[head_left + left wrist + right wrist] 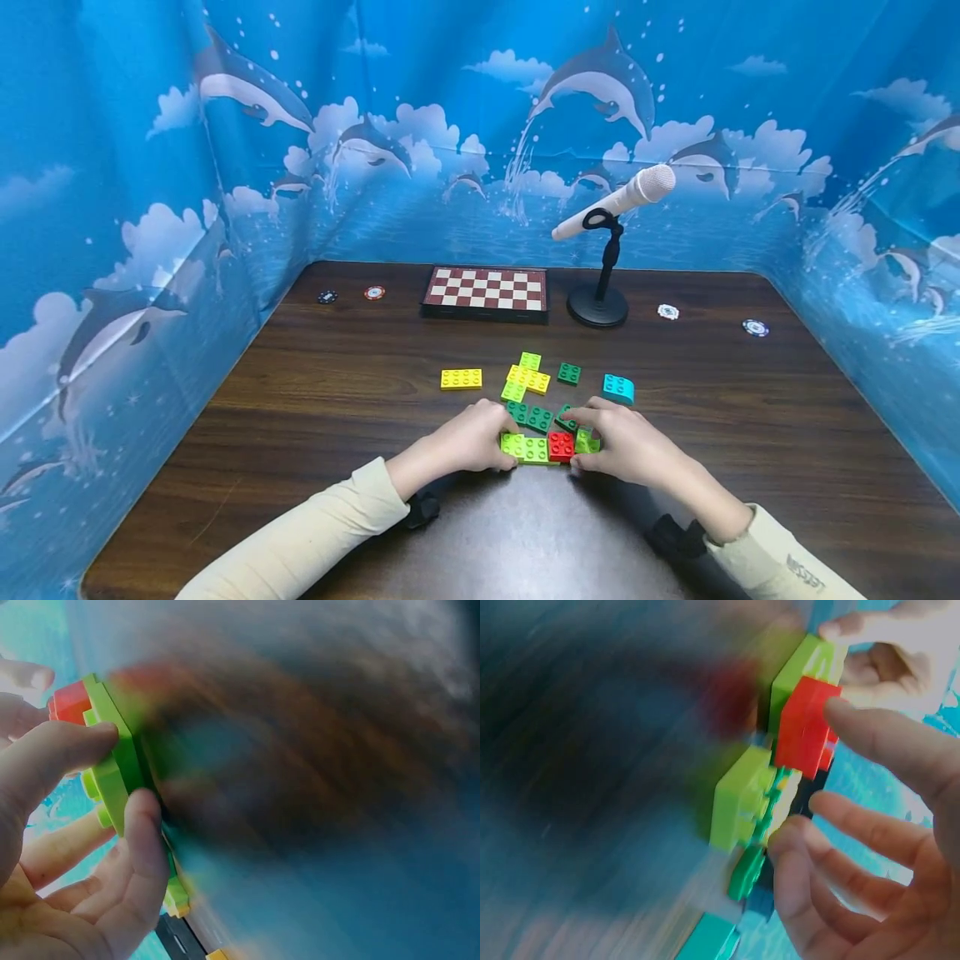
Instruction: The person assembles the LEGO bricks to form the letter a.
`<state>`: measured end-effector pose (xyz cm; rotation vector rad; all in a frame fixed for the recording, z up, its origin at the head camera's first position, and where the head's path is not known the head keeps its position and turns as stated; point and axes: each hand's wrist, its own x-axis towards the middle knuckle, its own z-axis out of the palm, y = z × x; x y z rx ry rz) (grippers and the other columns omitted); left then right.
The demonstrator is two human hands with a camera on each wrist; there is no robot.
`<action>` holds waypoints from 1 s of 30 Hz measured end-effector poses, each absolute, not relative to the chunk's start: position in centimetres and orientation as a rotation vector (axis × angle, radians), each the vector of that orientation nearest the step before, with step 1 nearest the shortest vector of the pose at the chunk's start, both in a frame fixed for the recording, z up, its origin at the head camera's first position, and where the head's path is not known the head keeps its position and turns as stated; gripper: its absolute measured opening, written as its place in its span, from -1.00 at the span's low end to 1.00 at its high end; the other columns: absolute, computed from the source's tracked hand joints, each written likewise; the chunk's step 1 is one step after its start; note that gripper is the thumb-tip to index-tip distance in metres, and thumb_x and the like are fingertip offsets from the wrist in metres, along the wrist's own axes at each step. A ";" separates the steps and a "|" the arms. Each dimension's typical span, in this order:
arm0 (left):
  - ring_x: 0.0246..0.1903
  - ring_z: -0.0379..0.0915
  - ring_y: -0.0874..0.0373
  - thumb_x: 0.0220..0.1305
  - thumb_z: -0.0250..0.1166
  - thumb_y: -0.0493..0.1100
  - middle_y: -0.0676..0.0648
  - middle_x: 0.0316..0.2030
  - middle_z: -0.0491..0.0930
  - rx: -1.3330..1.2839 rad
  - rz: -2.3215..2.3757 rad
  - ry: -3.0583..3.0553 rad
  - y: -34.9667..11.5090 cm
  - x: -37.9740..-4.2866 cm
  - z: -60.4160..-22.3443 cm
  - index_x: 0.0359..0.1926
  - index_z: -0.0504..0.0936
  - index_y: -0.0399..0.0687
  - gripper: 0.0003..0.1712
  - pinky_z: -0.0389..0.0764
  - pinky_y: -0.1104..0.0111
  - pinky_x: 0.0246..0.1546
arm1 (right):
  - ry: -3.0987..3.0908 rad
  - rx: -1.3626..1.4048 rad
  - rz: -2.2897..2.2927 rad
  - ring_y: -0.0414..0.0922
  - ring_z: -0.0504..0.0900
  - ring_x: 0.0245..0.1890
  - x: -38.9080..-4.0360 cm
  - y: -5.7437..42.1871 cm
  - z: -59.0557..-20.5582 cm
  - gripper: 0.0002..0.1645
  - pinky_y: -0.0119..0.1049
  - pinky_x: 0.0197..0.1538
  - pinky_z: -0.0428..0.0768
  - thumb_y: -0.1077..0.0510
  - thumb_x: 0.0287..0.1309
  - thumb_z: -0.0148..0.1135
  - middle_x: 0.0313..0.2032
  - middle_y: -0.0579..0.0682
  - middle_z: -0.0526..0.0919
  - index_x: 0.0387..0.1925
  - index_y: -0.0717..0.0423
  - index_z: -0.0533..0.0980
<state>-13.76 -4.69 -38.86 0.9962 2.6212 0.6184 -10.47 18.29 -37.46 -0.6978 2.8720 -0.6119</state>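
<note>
My left hand [480, 437] pinches the left end of a row of lime bricks [525, 448]; the left wrist view shows the thumb and a finger on the lime piece [116, 772]. A red brick [561, 447] sits at the right end of this row. My right hand [622, 437] is beside it with thumb and fingers spread apart. In the right wrist view the thumb tip overlaps the red brick's corner [806, 727]. A separate lime brick [587, 442] lies between that thumb and the fingers. Dark green bricks [539, 419] lie just behind the row.
Farther back are a yellow brick [461, 379], a joined lime-and-yellow piece [529, 379], a small green brick [569, 373] and a teal brick [618, 388]. A chessboard box [486, 292] and a microphone [618, 200] on its stand are at the back, among several poker chips.
</note>
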 end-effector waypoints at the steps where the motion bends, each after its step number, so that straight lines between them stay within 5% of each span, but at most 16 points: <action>1: -0.81 0.17 0.33 -0.05 0.39 -0.14 0.13 -0.70 0.46 0.999 0.626 2.618 -4.7 -13.7 -39.0 -0.45 0.66 -0.07 -0.87 0.22 0.51 -0.76 | 2.882 -0.672 -0.608 -0.23 0.42 -0.44 -10.5 18.6 -37.5 -0.36 -0.37 -0.45 0.43 0.07 -0.23 0.46 -0.22 -0.07 0.49 0.01 0.06 0.50; 5: -0.76 0.17 0.32 -0.06 0.41 -0.12 0.15 -0.64 0.50 1.020 0.645 2.626 -4.6 -13.8 -39.2 -0.40 0.68 -0.09 -0.82 0.22 0.51 -0.73 | 2.929 -0.637 -0.556 -0.22 0.45 -0.33 -10.7 19.6 -38.1 -0.38 -0.30 -0.32 0.46 0.06 -0.25 0.47 -0.18 -0.06 0.50 -0.05 0.09 0.51; 12: -0.70 0.29 0.35 -0.07 0.43 -0.12 0.11 -0.47 0.58 1.022 0.693 2.611 -4.5 -14.1 -39.3 -0.22 0.67 -0.13 -0.67 0.34 0.52 -0.71 | 2.952 -0.714 -0.535 -0.24 0.34 -0.49 -11.3 20.8 -39.2 -0.61 -0.37 -0.48 0.36 0.11 -0.24 0.46 -0.46 -0.17 0.47 -0.27 0.06 0.56; 22: -0.69 0.35 0.39 -0.07 0.43 -0.16 0.06 -0.48 0.49 1.013 0.713 2.608 -4.7 -14.0 -39.4 -0.14 0.64 -0.18 -0.60 0.39 0.55 -0.69 | 2.955 -0.668 -0.625 -0.26 0.32 -0.60 -11.7 21.5 -38.8 -0.69 -0.38 -0.54 0.33 0.16 -0.19 0.38 -0.58 -0.16 0.44 -0.29 0.11 0.57; 30: -0.69 0.37 0.40 -0.08 0.43 -0.16 0.05 -0.48 0.53 0.984 0.729 2.608 -4.9 -14.0 -39.4 -0.15 0.64 -0.19 -0.60 0.40 0.54 -0.68 | 2.989 -0.786 -0.748 -0.19 0.40 -0.45 -11.5 20.4 -37.3 -0.65 -0.38 -0.44 0.41 0.15 -0.17 0.40 -0.43 -0.14 0.50 -0.23 0.05 0.56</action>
